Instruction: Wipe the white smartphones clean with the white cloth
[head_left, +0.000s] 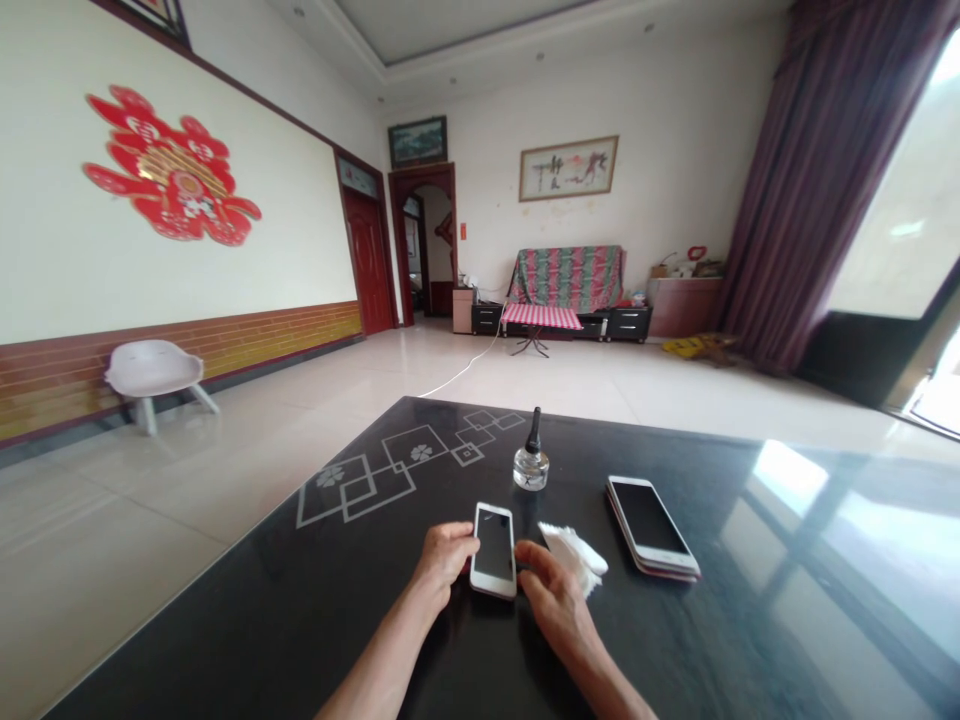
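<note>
A white smartphone [494, 550] with a dark screen is held face up between my two hands, low over the black table. My left hand [444, 558] grips its left edge, thumb at the rim. On the opposite edge, my right hand [550, 582] closes its fingers against the phone's side; its fingertips are partly hidden. A crumpled white tissue [576, 553] lies just beyond my right hand. Behind the phone stands a clear glass bottle [531, 468] with a black pointed top and some clear liquid. Further right, a small stack of phones [652, 525] rests with a white one uppermost.
The glossy black table [285, 620] carries a pale pattern of squares and reflects window light at the right. A white chair [155, 370] stands on the tiled floor to the left. Across the room are a checked folding table [541, 317] and a cloth-covered object [568, 276].
</note>
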